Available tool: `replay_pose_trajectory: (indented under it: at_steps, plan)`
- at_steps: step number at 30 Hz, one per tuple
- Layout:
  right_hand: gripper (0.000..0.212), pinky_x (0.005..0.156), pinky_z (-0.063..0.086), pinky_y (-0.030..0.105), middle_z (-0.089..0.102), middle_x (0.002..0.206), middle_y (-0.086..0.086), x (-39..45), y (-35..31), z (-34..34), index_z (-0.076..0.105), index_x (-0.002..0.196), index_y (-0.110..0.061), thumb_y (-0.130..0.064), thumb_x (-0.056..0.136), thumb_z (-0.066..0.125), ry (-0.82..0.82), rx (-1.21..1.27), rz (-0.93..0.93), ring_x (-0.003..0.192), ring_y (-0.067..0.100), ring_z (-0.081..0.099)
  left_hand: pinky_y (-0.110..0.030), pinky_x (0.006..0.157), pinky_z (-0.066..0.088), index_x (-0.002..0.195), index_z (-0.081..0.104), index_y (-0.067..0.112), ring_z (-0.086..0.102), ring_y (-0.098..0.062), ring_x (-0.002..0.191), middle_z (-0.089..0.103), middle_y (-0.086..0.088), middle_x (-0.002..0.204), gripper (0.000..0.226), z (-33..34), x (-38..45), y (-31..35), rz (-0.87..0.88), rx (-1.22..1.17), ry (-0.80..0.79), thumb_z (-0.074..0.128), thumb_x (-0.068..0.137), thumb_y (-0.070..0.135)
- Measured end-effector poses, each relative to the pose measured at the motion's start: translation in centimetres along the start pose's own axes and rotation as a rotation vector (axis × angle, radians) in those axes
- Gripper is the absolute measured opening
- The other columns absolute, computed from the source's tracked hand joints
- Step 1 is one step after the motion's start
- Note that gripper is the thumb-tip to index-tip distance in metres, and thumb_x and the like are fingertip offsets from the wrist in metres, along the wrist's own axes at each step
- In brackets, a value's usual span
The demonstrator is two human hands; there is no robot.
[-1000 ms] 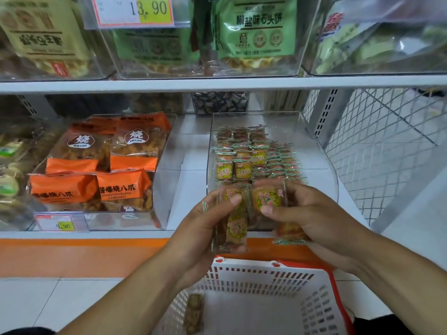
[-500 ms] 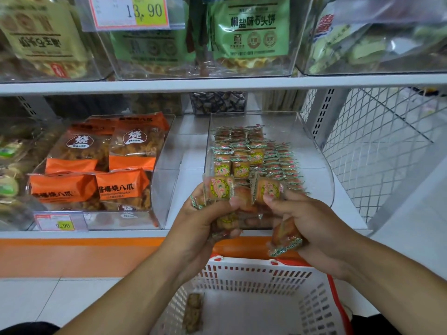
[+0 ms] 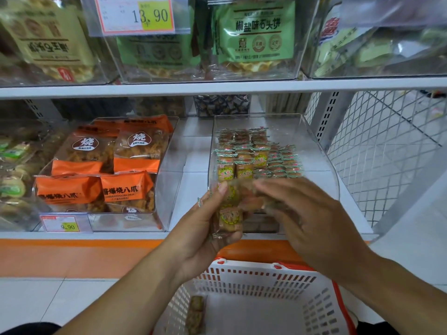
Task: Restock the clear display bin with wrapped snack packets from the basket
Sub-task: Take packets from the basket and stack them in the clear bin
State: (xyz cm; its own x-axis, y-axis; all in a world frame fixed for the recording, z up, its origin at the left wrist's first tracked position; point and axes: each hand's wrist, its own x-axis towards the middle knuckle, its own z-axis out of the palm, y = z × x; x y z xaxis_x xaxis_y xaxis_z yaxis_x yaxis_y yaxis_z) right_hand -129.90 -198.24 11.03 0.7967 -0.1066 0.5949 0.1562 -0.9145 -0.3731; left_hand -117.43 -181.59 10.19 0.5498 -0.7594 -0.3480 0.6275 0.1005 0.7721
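Two hands hold snack packets in front of the clear bin.

Head view: the left hand point(image 3: 205, 228) grips a few wrapped snack packets point(image 3: 228, 213) just above the white basket point(image 3: 254, 284). The right hand point(image 3: 307, 218) is blurry; its grip cannot be told. Both hands hide the front of the clear display bin point(image 3: 321, 160), which holds rows of packets. Orange bags point(image 3: 96, 170) sit to its left.
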Motion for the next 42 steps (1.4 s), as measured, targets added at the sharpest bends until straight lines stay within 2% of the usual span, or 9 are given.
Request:
replay_pose_trajectory:
  at_steps: [3,8,11,16,21,26,31,36,42]
  plan:
    - [0.039,0.096,0.048,0.025,0.063,0.137,-0.01,-0.3,-0.3,0.9,0.067,0.132,-0.02,-0.014,0.094,0.058,-0.115,-0.06,-0.178,0.109,0.012,0.063,-0.021,0.052,0.056,0.095,0.082,0.028,0.074,-0.012,0.073,0.077,-0.003,0.091,0.031,-0.1,0.1,0.1,0.014,0.002,-0.008,0.08,0.067,0.041]
    - [0.037,0.096,0.052,0.02,0.065,0.129,-0.023,-0.3,-1.0,0.1,0.068,0.123,-0.038,-0.018,0.092,0.067,-0.195,0.554,0.172,0.116,0.002,0.064,-0.021,0.045,0.054,0.092,0.083,0.022,0.073,-0.015,0.066,0.077,-0.006,0.09,0.028,-0.8,0.1,0.6,0.031,-0.064,-0.027,0.082,0.066,0.032]
    - [0.031,0.074,0.06,0.053,0.074,0.106,-0.001,0.4,-1.2,-0.9,0.071,0.117,-0.042,-0.026,0.09,0.073,-0.207,0.764,0.376,0.086,0.036,0.073,-0.023,0.042,0.053,0.099,0.081,0.018,0.073,-0.017,0.064,0.077,-0.008,0.089,0.032,-0.9,0.1,0.9,0.049,-0.049,-0.05,0.085,0.069,0.028]
    - [0.04,0.087,0.059,0.035,0.076,0.108,0.009,1.2,-0.9,-1.3,0.065,0.118,-0.023,-0.021,0.081,0.081,-0.338,0.983,0.641,0.102,0.028,0.073,-0.024,0.043,0.051,0.129,0.064,0.011,0.071,-0.017,0.065,0.077,-0.009,0.095,0.073,-0.9,0.1,0.8,0.1,0.018,-0.054,0.086,0.064,0.032]
    - [0.039,0.051,0.055,0.035,0.075,0.099,0.016,0.2,-1.6,0.4,0.075,0.102,-0.009,-0.022,0.066,0.083,-0.173,1.412,1.046,0.08,0.024,0.073,-0.027,0.05,0.056,0.121,0.071,0.014,0.077,-0.027,0.084,0.076,-0.018,0.112,0.055,-1.0,0.4,0.5,0.21,-0.005,-0.01,0.085,0.068,0.026]
    - [0.038,0.066,0.058,0.036,0.075,0.11,0.012,0.8,-0.7,0.1,0.076,0.107,-0.021,-0.024,0.07,0.08,-0.131,1.211,0.89,0.098,0.027,0.073,-0.025,0.046,0.054,0.103,0.078,0.019,0.076,-0.021,0.073,0.079,-0.011,0.097,0.039,-1.0,0.3,0.9,0.206,0.012,0.001,0.085,0.065,0.028]
    - [0.046,0.088,0.059,0.031,0.073,0.118,0.005,1.7,0.4,-1.5,0.071,0.119,-0.028,-0.023,0.074,0.083,-0.387,0.991,0.673,0.111,0.02,0.069,-0.027,0.044,0.053,0.117,0.069,0.012,0.07,-0.019,0.062,0.075,-0.013,0.092,0.041,-0.8,0.0,0.8,0.177,0.151,-0.132,0.081,0.078,0.015]
    - [0.052,0.081,0.057,0.019,0.075,0.114,-0.011,1.2,0.2,-1.3,0.067,0.124,-0.029,-0.024,0.074,0.081,-0.454,0.889,0.721,0.106,0.008,0.071,-0.056,0.089,0.054,0.126,0.067,0.016,0.071,-0.037,0.098,0.069,-0.026,0.124,0.057,-1.0,-0.1,0.0,0.165,0.227,-0.159,0.086,0.073,0.018]
    - [0.041,0.081,0.058,0.026,0.076,0.105,0.004,1.1,0.2,-1.4,0.073,0.11,-0.02,-0.015,0.071,0.084,-0.463,0.917,0.805,0.098,0.017,0.073,-0.04,0.07,0.055,0.128,0.067,0.021,0.071,-0.033,0.091,0.07,-0.022,0.12,0.05,-0.7,-0.2,0.1,0.167,0.242,-0.137,0.081,0.082,0.036]
